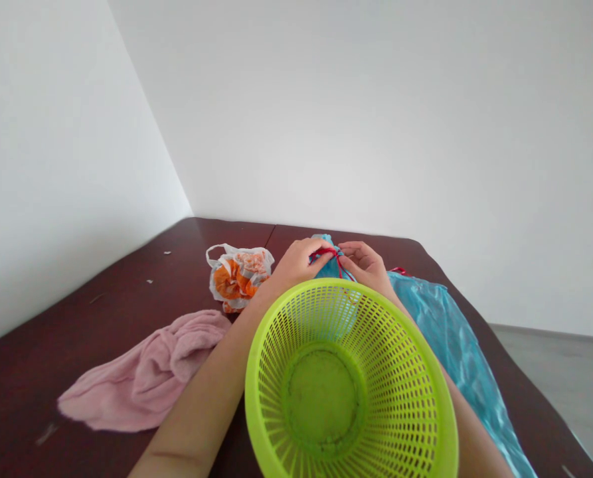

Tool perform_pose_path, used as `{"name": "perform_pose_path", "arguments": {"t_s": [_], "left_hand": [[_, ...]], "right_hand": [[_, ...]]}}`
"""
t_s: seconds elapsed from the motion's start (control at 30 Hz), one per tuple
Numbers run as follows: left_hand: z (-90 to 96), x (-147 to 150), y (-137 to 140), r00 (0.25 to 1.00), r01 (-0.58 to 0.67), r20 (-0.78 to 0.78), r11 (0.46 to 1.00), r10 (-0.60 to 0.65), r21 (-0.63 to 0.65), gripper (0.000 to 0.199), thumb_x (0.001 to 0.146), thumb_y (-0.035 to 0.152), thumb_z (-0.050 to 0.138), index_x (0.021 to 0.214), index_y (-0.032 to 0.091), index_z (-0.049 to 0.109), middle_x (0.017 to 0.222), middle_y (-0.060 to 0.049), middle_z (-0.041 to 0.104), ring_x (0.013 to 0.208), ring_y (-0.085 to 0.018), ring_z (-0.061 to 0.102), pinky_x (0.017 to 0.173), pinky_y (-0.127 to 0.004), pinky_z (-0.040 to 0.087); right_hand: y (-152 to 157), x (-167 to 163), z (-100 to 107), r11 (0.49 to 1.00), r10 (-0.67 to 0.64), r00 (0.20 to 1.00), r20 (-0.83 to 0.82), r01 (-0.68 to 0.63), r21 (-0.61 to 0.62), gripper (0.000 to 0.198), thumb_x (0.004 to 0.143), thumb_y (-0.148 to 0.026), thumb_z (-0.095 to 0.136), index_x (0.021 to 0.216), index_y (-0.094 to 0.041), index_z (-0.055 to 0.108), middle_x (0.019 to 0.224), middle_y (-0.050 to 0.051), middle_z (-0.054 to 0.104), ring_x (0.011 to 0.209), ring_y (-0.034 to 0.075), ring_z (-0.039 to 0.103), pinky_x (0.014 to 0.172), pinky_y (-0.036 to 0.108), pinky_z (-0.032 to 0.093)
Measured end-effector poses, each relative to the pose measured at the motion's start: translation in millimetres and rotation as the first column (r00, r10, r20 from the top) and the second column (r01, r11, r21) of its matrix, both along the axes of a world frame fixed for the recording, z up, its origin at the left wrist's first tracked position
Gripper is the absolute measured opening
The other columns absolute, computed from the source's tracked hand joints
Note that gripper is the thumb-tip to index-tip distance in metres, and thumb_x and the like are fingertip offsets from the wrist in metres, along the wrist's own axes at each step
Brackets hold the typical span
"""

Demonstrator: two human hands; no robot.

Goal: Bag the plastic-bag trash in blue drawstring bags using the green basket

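Beyond the far rim of a lime-green plastic basket [321, 398], my two hands come close together. My left hand [299, 260] is closed, pinching the red drawstring [340, 265] at the gathered edge of a thin blue plastic bag [330, 268]. Thumb and fingers of my right hand [364, 264] are closed on the same gathered part, just to the right. More blue plastic [440, 318] spreads along the table's right side; the basket and my right arm hide whether it joins the gathered piece. The perforated basket, open side toward me, sits between my forearms with nothing visible inside.
A dark red-brown table [127, 318] reaches a white wall at the back. Left of my hands lies a crumpled white-and-orange plastic bag [239, 272]. Nearer, a pink cloth [151, 378] is bunched beside my left forearm. Small white scraps [149, 281] lie at the left.
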State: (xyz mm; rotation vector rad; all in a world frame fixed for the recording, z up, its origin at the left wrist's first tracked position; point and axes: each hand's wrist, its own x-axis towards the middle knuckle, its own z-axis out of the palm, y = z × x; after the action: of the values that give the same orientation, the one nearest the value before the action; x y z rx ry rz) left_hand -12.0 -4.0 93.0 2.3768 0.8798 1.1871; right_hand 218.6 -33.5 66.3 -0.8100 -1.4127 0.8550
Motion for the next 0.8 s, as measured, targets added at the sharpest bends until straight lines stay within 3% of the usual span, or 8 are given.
{"name": "perform_pose_path", "arguments": {"t_s": [0.1, 0.33, 0.53, 0.67, 0.8], "left_hand": [[1.4, 0.8, -3.1, 0.997, 0.046, 0.063, 0.995, -0.041, -0.083, 0.021, 0.117, 0.040, 0.070, 0.117, 0.027, 0.085, 0.116, -0.006, 0.090, 0.106, -0.027, 0.082, 0.099, -0.042, 0.061], [10.3, -0.4, -14.1, 0.985, 0.172, 0.075, 0.951, -0.158, -0.257, 0.031, 0.109, 0.055, 0.083, 0.113, 0.024, 0.085, 0.108, -0.004, 0.087, 0.100, -0.026, 0.078, 0.091, -0.038, 0.059], [3.6, -2.3, -4.6, 0.996, 0.082, 0.057, 0.985, -0.074, -0.150, 0.031, 0.112, 0.052, 0.076, 0.098, 0.024, 0.076, 0.097, -0.004, 0.080, 0.093, -0.024, 0.071, 0.085, -0.038, 0.054], [3.3, -3.6, -4.6, 0.998, 0.003, 0.070, 0.998, 0.002, -0.066, 0.024, 0.114, 0.045, 0.074, 0.101, 0.025, 0.074, 0.105, -0.005, 0.082, 0.098, -0.024, 0.072, 0.089, -0.038, 0.053], [2.7, -3.1, -3.8, 0.998, -0.002, 0.059, 0.997, 0.007, -0.083, 0.022, 0.113, 0.043, 0.074, 0.100, 0.025, 0.071, 0.103, -0.003, 0.081, 0.093, -0.023, 0.070, 0.083, -0.036, 0.049]], "right_hand": [[-1.3, 0.3, -0.5, 1.000, 0.011, 0.999, 0.041, -0.010, -0.016, 0.050, 0.086, -0.067, 0.104, 0.115, -0.030, 0.089, 0.109, 0.007, 0.088, 0.097, 0.025, 0.078, 0.090, 0.042, 0.066], [-5.1, 1.1, 2.1, 0.999, -0.012, 0.996, 0.085, 0.016, -0.042, 0.046, 0.088, -0.071, 0.100, 0.098, -0.029, 0.083, 0.092, 0.005, 0.085, 0.081, 0.023, 0.074, 0.070, 0.037, 0.061], [-6.1, 0.2, 4.0, 0.994, -0.105, 0.986, 0.129, 0.108, -0.012, 0.042, 0.092, -0.068, 0.097, 0.095, -0.029, 0.080, 0.087, 0.001, 0.077, 0.067, 0.018, 0.062, 0.059, 0.034, 0.049], [-5.9, 2.0, 6.2, 0.992, -0.119, 0.987, 0.103, 0.123, -0.028, 0.045, 0.090, -0.069, 0.098, 0.093, -0.028, 0.078, 0.083, 0.001, 0.075, 0.066, 0.018, 0.061, 0.059, 0.033, 0.048], [-6.1, 5.3, 8.9, 0.991, -0.091, 0.994, 0.054, 0.096, -0.089, 0.048, 0.086, -0.068, 0.101, 0.087, -0.028, 0.076, 0.075, -0.001, 0.071, 0.066, 0.018, 0.061, 0.060, 0.032, 0.051]]}}
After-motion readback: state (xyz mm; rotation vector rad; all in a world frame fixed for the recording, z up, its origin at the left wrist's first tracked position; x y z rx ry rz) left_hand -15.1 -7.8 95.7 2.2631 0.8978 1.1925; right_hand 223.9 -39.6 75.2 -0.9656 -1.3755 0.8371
